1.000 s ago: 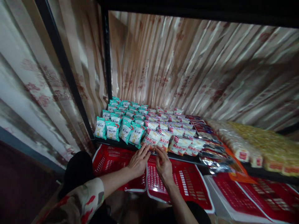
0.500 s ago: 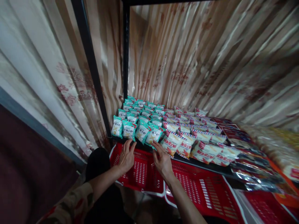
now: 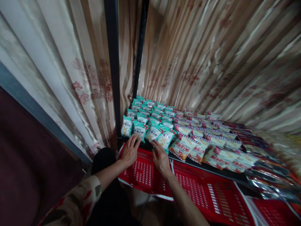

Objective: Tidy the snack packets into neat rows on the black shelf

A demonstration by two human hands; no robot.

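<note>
Teal-and-white snack packets (image 3: 155,114) stand in rows at the left end of a black shelf (image 3: 145,145). My left hand (image 3: 130,153) is open, its stretched fingertips against the bottom of a front-row packet (image 3: 140,129). To its right, my right hand (image 3: 161,159) is open too, with slightly bent fingers touching the lower edges of two neighbouring packets, a leaning one (image 3: 152,132) and the rightmost teal one (image 3: 166,138). Neither hand grips a packet. The right thumb is partly hidden.
Red-and-white striped packets (image 3: 182,147) fill the shelf's middle, with dark shiny packages (image 3: 270,175) farther right. Red baskets (image 3: 197,191) with white rims sit below the shelf edge. Black posts (image 3: 113,62) and patterned curtains (image 3: 183,56) enclose the left and back.
The view has turned left, so the shelf appears farther right. My right hand has shifted left along the front row, from the rightmost teal packet towards the one beside it.
</note>
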